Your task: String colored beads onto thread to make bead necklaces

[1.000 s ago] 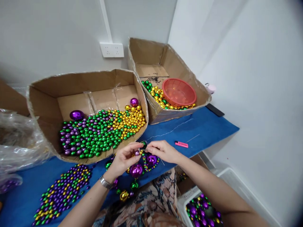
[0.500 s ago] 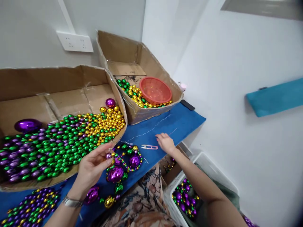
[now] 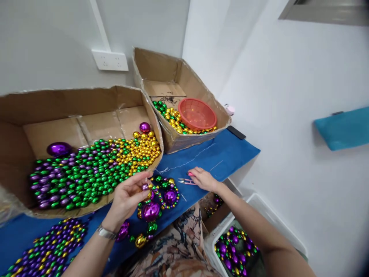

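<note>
on the blue-covered table [image 3: 236, 152], the multicolored bead garland [image 3: 151, 212] lies near the front edge, its upper end held between thumb and fingers of the left hand [image 3: 125, 200]. the pink-handled thread snips [image 3: 184, 181] lie right of that grip, long axis roughly crosswise, blades toward it; the nearer right hand [image 3: 203, 179] closes on a small pink object [image 3: 190, 174], probably a lighter.
</note>
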The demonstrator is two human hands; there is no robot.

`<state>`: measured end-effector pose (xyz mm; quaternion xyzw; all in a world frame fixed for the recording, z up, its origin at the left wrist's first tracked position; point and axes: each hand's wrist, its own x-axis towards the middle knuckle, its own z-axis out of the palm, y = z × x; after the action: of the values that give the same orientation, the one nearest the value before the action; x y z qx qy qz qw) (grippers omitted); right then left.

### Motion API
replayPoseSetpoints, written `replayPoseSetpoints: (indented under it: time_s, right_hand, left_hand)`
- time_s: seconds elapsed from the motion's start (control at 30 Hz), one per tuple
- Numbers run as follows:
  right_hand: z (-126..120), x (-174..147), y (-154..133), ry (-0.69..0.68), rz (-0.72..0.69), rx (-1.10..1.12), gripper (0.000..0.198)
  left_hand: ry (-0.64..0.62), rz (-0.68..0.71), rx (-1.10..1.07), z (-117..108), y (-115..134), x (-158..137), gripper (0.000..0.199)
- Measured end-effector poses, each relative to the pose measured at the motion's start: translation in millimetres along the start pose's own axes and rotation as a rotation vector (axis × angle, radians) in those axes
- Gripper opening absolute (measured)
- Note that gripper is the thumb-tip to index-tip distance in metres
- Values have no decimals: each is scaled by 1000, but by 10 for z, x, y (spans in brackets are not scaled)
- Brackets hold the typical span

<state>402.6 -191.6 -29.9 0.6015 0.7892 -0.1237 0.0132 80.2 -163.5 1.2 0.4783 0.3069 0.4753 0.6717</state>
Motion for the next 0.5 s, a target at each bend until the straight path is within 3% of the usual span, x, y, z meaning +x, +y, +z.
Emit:
replayPoseSetpoints:
  time_s: [0.1, 0.2, 0.33, 0.5]
  right_hand:
    - [-301, 74, -333, 8, -238, 331, 30]
    - [-633, 144, -639, -68, -373, 569, 28]
    - [-885, 290, -897, -66, -478, 503, 28]
    - [-850, 493, -1024, 85, -468, 299, 34]
  left_hand:
    - [-28, -6, -37, 42, -9, 26, 48]
    - [-54, -14, -60, 82, -8, 49, 49]
    - [-97, -19, -82, 138, 11, 50, 54]
    - [-124, -43, -114, 177, 2, 38, 60]
